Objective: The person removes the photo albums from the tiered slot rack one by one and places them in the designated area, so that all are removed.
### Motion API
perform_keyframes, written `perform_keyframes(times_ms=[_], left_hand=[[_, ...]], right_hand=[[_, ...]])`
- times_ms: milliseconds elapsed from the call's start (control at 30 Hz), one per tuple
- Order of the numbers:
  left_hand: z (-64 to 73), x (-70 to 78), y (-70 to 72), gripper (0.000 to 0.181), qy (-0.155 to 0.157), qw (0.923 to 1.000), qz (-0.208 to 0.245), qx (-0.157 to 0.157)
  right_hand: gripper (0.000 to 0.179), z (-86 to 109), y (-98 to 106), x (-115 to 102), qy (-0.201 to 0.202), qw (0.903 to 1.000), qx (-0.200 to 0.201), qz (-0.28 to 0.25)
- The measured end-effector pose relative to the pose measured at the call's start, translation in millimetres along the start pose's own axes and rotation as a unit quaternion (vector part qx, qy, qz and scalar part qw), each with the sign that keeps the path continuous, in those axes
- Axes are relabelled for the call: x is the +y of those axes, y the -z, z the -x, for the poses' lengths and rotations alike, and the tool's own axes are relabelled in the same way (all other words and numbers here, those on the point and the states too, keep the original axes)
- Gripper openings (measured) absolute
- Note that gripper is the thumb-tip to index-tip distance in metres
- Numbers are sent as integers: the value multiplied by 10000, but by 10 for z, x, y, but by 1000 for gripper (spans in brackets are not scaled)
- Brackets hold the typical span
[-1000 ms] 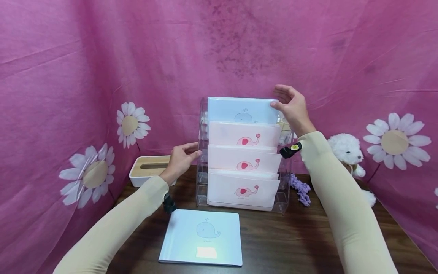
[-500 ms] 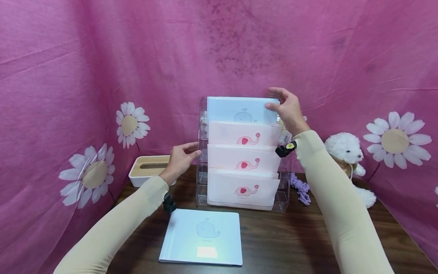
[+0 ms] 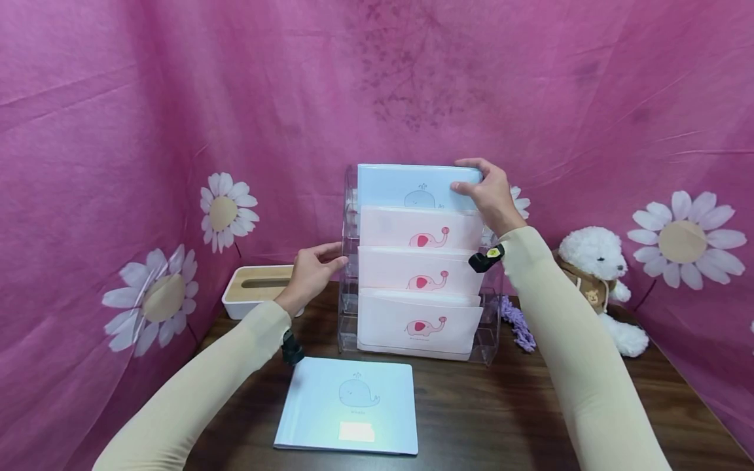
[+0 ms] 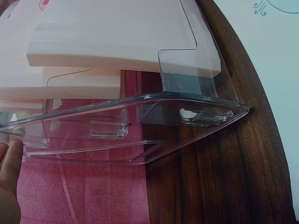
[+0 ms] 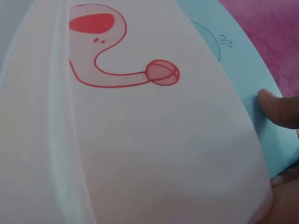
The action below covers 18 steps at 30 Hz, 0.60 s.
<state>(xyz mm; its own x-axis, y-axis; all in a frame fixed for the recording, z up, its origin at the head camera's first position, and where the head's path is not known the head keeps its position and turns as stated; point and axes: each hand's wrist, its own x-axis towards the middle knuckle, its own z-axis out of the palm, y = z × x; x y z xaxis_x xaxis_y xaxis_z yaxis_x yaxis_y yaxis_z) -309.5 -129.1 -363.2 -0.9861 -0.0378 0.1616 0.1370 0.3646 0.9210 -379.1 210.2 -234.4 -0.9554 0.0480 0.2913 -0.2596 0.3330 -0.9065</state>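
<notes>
In a clear tiered file rack (image 3: 485,340) stand several thin booklets, one behind another. The rearmost is a light blue booklet (image 3: 385,186) with a whale drawing. My right hand (image 3: 490,195) pinches its upper right corner, thumb (image 5: 279,109) on the front cover and fingers behind. Before it are pale pink booklets (image 3: 383,327) with red elephant drawings, which partly cover it. My left hand (image 3: 310,275) touches the rack's left side with straight fingers; in the left wrist view only some of that hand shows, against the clear side panel (image 4: 117,109).
Another blue whale booklet (image 3: 318,405) lies flat on the dark wooden table (image 3: 471,418) in front of the rack. Left of the rack sits a white tissue box (image 3: 235,307) with a wooden lid. A purple yarn bundle (image 3: 518,324) and a white plush dog (image 3: 595,255) are at right.
My right hand has moved left and slightly down, from the blue booklet's right edge onto its upper corner, thumb further over the cover. The left hand stays at the rack's side.
</notes>
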Motion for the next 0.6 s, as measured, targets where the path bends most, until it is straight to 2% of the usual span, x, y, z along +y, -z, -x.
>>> perform_keyframes(times_ms=[267,400,600], left_hand=[[-11,-11,-5,43,-62,10000,14,46],[-2,-3,2,43,-7,10000,37,31],[15,7,0,44,65,10000,41,3]], right_hand=[[43,-15,37,7,-13,9993,-188,-309],[36,-13,40,-20,-150,9984,-248,-478],[38,1,46,-23,-333,9979,-266,-492]])
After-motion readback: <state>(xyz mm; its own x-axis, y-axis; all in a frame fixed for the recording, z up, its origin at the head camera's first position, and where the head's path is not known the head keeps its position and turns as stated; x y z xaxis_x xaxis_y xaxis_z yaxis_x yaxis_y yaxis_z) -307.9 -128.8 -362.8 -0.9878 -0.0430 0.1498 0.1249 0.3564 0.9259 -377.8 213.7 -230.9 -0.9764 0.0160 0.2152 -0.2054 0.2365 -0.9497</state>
